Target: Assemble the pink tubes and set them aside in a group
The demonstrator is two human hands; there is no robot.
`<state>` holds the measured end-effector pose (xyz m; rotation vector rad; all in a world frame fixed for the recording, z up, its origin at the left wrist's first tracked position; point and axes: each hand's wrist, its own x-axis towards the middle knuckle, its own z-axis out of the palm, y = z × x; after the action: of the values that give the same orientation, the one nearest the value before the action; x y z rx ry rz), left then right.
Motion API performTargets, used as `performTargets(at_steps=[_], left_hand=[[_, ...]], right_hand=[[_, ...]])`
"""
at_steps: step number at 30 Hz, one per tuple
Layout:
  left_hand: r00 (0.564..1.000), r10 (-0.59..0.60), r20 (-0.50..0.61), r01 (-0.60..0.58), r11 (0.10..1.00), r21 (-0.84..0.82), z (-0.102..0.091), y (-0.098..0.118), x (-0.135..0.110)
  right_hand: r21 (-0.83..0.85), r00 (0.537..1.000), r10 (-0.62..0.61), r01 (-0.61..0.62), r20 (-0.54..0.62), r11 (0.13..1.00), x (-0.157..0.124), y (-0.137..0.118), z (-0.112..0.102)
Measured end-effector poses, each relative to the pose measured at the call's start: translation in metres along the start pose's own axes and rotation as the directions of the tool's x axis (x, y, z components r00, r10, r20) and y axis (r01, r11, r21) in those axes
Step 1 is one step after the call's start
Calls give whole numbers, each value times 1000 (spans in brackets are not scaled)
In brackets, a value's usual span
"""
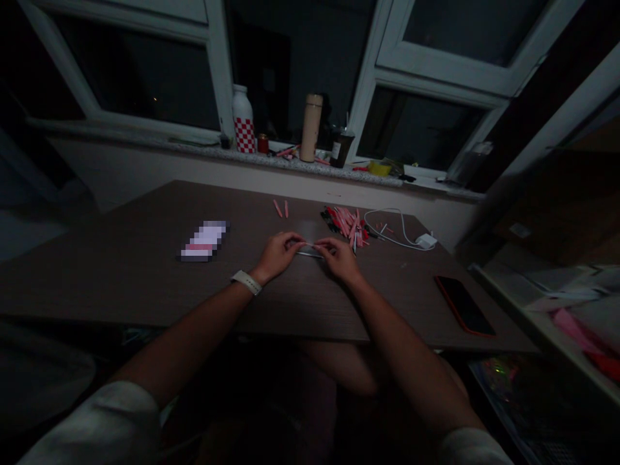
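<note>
Mid-frame on the worktop [145, 284], left hand [277, 256] and right hand [340, 259] close together, fingers [300, 244] curled shut on either end of a thin pale rod [310, 252], long axis crosswise and nearly level, neither hand clearly nearer. Just beyond, a heap of red and pink pen parts [345, 226]; farther, a white charger cable [394, 231]; at the top, a tan flask [310, 128] on the windowsill [184, 144].

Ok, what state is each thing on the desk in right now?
Left hand: pinching the slim shiny strip.
Right hand: pinching the same strip.
Slim shiny strip: held between both hands.
Phone in red case: flat, screen dark.
White charging cable: loosely looped, running to white charger.
Pink and red sticks: loose heap.
</note>
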<state>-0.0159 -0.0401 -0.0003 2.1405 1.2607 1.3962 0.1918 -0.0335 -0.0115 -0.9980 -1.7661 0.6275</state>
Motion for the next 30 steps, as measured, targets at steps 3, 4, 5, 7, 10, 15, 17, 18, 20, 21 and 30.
performTargets(at_steps=[3,4,5,7,10,15,17,18,20,21,30], left_hand=[[999,-37,-18,36,998,-42,2,-2,1],[999,-43,-18,42,998,-52,2,-2,1],[999,-46,-12,45,997,-61,3,-2,1],[999,-49,14,50,995,-87,4,-2,1],[996,-77,55,86,977,-193,6,-1,1],[988,-140,71,155,939,-306,8,3,1],[988,-140,59,152,941,-303,8,4,1],[989,-138,50,147,944,-296,8,4,1],[991,-127,39,133,952,-277,8,4,1],[992,-121,36,127,955,-268,8,3,1],[990,-110,85,135,913,-384,12,0,3]], right_hand=[[-9,1000,-18,18,-6,1000,0,0,0],[-10,1000,-15,15,-9,1000,0,1,0],[-14,1000,-11,11,-13,1000,0,1,1],[-31,1000,-6,5,-14,999,0,3,2],[-33,1000,-8,8,-2,999,0,3,4],[88,998,-2,-3,67,996,-1,3,8],[103,996,1,-9,85,995,-2,4,10],[101,996,2,-10,87,995,-2,4,10],[87,996,4,-12,88,996,-2,5,11],[77,996,5,-12,88,997,-2,5,11],[34,995,10,-14,98,999,-3,-6,11]])
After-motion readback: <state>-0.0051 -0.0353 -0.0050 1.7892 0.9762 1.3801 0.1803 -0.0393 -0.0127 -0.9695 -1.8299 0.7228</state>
